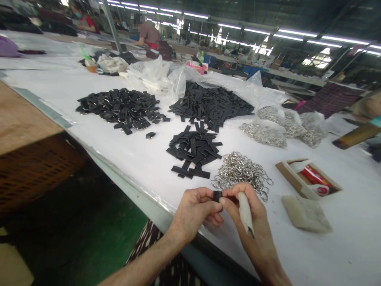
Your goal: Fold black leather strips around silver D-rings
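Black tab (217, 195) between left hand (193, 210), right hand (248, 216)

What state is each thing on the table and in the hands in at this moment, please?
Left hand, grip shut on the black strip.
Right hand, pinching the same strip, white-wrapped tool tucked in its fingers.
Black strip, held between both hands above the table edge.
Loose rings, open heap beside the hands.
Bagged rings, in clear bags.
Cardboard box, open, red-and-white tube inside.
Flat strips, loose pile.
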A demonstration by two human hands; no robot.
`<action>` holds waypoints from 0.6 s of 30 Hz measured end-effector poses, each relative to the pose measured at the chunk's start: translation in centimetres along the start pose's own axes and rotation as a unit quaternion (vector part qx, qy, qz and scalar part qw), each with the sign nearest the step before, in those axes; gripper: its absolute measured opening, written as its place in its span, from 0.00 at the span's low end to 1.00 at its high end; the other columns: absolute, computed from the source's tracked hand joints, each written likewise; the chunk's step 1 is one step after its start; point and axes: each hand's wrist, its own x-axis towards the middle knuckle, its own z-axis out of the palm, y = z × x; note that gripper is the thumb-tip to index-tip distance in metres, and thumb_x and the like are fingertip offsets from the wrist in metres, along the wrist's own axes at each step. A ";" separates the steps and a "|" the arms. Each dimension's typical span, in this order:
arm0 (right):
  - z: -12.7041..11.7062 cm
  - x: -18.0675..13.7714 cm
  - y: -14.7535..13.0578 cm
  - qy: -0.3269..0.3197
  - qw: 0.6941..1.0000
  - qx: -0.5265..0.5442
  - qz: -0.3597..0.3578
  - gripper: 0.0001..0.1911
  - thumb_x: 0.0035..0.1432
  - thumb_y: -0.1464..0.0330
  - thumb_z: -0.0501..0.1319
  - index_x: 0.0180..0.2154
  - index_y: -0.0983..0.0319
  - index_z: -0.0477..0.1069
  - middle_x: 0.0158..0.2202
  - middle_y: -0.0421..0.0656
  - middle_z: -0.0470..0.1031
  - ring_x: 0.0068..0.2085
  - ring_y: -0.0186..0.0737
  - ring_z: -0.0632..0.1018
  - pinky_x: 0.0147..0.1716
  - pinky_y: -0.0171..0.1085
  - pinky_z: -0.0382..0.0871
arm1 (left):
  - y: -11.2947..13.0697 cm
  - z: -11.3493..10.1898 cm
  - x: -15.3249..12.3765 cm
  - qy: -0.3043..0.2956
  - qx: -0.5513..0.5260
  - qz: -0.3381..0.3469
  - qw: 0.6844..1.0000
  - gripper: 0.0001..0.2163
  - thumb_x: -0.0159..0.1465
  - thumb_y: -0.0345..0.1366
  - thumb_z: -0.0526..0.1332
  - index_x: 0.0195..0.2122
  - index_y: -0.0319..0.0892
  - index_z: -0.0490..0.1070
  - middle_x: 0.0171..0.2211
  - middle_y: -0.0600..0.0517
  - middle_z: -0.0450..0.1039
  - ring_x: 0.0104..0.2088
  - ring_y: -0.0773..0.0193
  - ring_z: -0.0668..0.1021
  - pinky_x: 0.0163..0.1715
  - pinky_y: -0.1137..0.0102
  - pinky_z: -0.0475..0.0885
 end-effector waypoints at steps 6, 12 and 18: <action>0.0 0.0 -0.2 -0.002 0.999 -0.032 0.003 0.06 0.57 0.67 0.59 0.31 0.59 0.62 0.27 0.38 0.68 0.28 0.37 0.69 0.26 0.34 0.64 | 0.3 0.0 -0.1 0.001 -0.009 -0.008 1.000 0.05 0.46 0.33 0.65 0.22 0.37 0.70 0.14 0.53 0.71 0.13 0.67 0.73 0.16 0.74 0.70; 0.3 -0.1 -0.4 0.004 1.000 -0.022 -0.014 0.06 0.57 0.67 0.59 0.32 0.60 0.63 0.28 0.39 0.68 0.28 0.37 0.71 0.26 0.34 0.66 | 0.1 0.0 -0.1 0.016 -0.020 0.009 1.000 0.05 0.47 0.32 0.65 0.23 0.37 0.71 0.14 0.52 0.72 0.16 0.67 0.74 0.20 0.73 0.71; 0.4 -0.2 -0.4 0.023 1.000 -0.017 -0.009 0.05 0.56 0.67 0.60 0.32 0.59 0.63 0.30 0.41 0.71 0.31 0.39 0.73 0.27 0.35 0.67 | -0.1 -0.1 0.0 0.001 -0.026 0.028 0.999 0.05 0.48 0.31 0.66 0.26 0.37 0.73 0.19 0.52 0.74 0.20 0.67 0.76 0.25 0.73 0.73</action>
